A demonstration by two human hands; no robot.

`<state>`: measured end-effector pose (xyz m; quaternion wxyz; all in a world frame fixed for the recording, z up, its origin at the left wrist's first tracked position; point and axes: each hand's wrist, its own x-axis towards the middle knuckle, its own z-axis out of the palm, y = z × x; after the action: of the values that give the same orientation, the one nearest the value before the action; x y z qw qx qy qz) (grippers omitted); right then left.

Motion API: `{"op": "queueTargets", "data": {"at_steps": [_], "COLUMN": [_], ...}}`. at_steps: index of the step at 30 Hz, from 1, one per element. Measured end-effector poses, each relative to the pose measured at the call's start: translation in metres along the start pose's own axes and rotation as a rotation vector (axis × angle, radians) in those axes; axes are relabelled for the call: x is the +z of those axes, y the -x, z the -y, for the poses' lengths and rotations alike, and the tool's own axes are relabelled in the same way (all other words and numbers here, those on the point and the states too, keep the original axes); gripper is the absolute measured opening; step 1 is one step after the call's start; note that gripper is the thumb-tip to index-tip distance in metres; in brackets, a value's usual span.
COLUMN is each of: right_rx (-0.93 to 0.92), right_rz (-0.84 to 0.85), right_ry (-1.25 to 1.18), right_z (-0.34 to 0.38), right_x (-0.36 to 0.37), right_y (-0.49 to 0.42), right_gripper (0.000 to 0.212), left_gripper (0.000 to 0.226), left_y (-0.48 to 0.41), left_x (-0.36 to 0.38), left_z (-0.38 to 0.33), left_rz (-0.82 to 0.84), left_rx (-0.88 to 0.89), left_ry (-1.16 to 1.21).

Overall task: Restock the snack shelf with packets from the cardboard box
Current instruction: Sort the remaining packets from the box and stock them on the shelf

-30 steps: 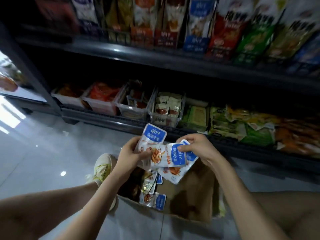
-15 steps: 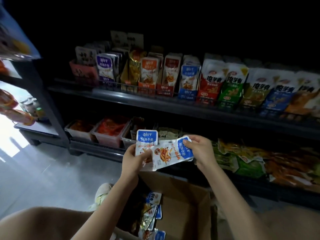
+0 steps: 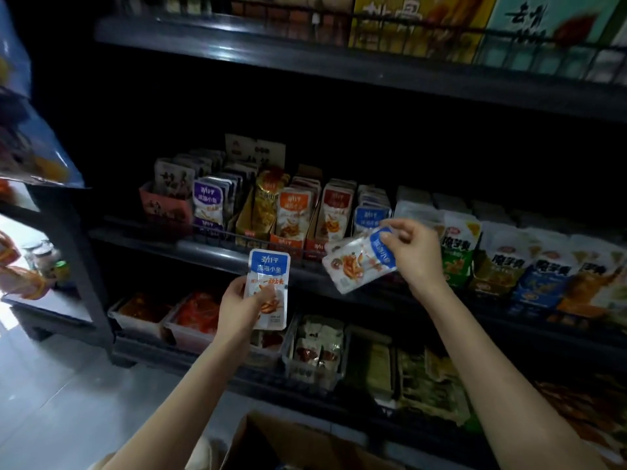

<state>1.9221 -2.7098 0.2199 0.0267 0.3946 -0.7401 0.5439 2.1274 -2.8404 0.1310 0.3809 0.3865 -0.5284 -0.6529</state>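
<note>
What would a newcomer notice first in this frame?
Two bright blue-and-white snack packets stand out against the dark shelving: the left hand holds an upright packet in the centre, and the right hand pinches a tilted packet by its blue top, just right of it. Just beyond the right hand, on the middle shelf, stands a row of matching blue-topped packets; the cardboard box shows at the bottom edge.

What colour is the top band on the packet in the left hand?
Blue, on a white snack packet; head view.
</note>
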Motion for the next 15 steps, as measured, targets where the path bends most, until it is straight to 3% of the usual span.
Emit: {"op": "queueTargets", "data": {"at_steps": [5, 15], "right_rx": [-0.32, -0.378], "right_rz": [-0.058, 0.203], "right_ry": [0.224, 0.717], "right_z": [0.004, -0.009], "right_x": [-0.009, 0.01], "right_y": [-0.058, -0.097], "right_gripper": [0.021, 0.02], "left_gripper": [0.027, 0.038], "left_y": [-0.028, -0.049], "left_x": [0.022, 0.047], "left_z": [-0.014, -0.009], "left_rz": [-0.001, -0.008], "left_rx": [-0.019, -0.073], "left_ry": [0.058, 0.081]}}
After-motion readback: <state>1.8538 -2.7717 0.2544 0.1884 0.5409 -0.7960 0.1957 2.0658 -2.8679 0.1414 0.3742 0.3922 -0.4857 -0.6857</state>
